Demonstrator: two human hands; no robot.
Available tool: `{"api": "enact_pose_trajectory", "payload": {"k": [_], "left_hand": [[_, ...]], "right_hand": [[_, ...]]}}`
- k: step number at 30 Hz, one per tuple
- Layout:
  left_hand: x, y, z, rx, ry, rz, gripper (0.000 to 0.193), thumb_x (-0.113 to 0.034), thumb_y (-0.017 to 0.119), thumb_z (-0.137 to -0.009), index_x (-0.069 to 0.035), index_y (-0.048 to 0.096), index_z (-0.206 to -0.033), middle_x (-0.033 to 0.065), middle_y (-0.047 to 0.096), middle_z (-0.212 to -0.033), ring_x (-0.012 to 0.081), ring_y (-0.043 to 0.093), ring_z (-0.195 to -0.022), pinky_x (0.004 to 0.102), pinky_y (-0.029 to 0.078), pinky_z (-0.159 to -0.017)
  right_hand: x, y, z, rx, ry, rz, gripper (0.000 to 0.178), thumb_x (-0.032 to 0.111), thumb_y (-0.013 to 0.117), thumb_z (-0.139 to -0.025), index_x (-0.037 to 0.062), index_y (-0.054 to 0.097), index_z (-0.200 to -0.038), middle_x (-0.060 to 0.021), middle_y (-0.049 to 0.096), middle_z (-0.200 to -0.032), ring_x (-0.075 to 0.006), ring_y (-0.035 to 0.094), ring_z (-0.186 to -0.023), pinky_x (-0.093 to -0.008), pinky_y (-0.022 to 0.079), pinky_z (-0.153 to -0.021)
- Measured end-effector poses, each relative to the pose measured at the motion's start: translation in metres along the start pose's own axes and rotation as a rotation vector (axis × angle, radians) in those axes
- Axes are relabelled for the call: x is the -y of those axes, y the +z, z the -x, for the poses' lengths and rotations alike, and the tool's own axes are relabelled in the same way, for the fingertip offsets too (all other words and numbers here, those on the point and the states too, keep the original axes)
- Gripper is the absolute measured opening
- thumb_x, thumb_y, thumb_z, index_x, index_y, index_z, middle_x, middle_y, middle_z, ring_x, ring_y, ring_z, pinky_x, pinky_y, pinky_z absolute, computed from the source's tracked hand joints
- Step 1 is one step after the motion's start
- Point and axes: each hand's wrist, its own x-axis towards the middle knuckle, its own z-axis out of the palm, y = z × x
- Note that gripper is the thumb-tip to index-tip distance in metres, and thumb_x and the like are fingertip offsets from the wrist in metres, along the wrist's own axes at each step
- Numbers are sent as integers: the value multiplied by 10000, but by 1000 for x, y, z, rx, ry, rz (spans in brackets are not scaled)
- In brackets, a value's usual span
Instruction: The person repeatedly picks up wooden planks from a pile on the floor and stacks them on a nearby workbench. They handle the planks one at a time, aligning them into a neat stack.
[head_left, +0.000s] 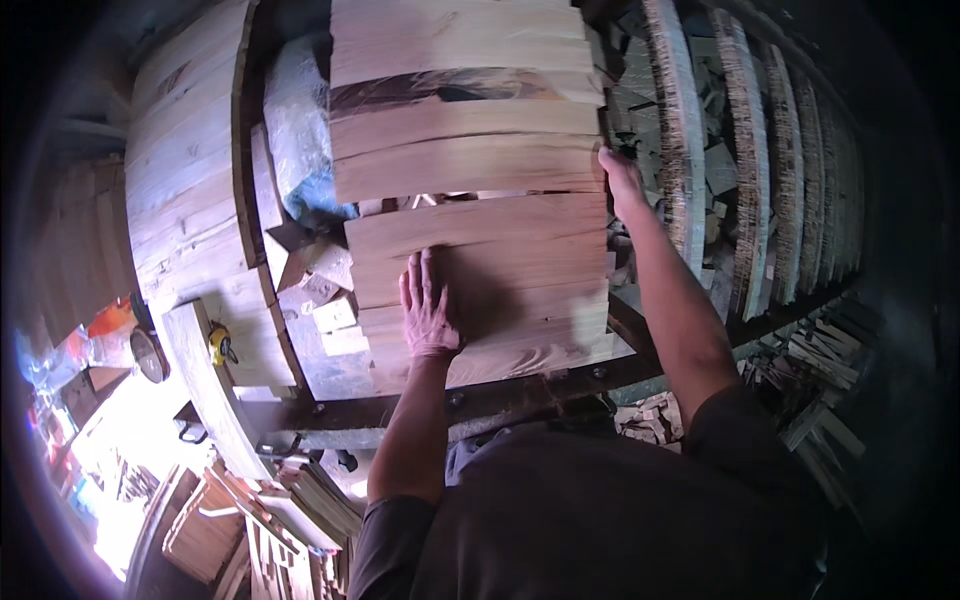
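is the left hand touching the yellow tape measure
No, the left hand is spread over the boards, while the tape measure sits well apart, off to its left.

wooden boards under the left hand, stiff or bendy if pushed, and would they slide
The wooden boards lie flat, so they are probably stiff. A gap separates them from the upper boards, so a forward push might slide them until they meet.

1. White glare burns out detail at eight o'clock.
2. Soft light pales the wooden panel (545,240); dimness deepens toward four o'clock.
3. A shadow lies between two and three o'clock of the left hand (430,308).
4. Fisheye distortion bends edges; black vignetting rings the rim.
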Motion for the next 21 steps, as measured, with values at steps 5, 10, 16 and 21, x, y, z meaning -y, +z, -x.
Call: {"api": "enact_pose_trajectory", "payload": {"k": [5, 10, 16, 21], "left_hand": [[7, -1, 5, -29, -9, 74, 502, -223, 598, -797, -52, 609, -1269, 225, 122, -1662, 417, 87, -1540, 547, 93, -1237], [5, -4, 3, -28, -20, 81, 608, -267, 573, -876, -106, 460, -1452, 212, 154, -1655, 430, 135, -1524, 556, 127, -1224], [2, -8, 0, 22, -39, 83, 636, -265, 555, -882, -118, 432, -1488, 200, 134, -1664, 400, 89, -1542, 540, 102, -1231], [2, -5, 1, -54, -19, 105, 593, -360, 561, -935, -140, 440, -1472, 212, 178, -1647, 436, 161, -1513, 561, 142, -1218]], "right_hand": [[-4, 40, 2, -53, -70, -31, 467, 361, 695, -943, -1, 658, -1235, -64, 682, -1211, -177, 578, -1091, -341, 408, -1013], [3, 24, 1, 65, -44, -28, 414, 318, 707, -942, 21, 670, -1229, -24, 688, -1152, -114, 572, -1030, -286, 432, -941], [10, 17, 0, 173, -19, -133, 410, 327, 709, -945, 10, 681, -1203, -43, 696, -1140, -123, 581, -1033, -280, 425, -958], [11, 13, -3, 195, -8, -7, 456, 340, 726, -930, 3, 668, -1232, -48, 681, -1190, -127, 560, -1093, -282, 392, -1010]]}}
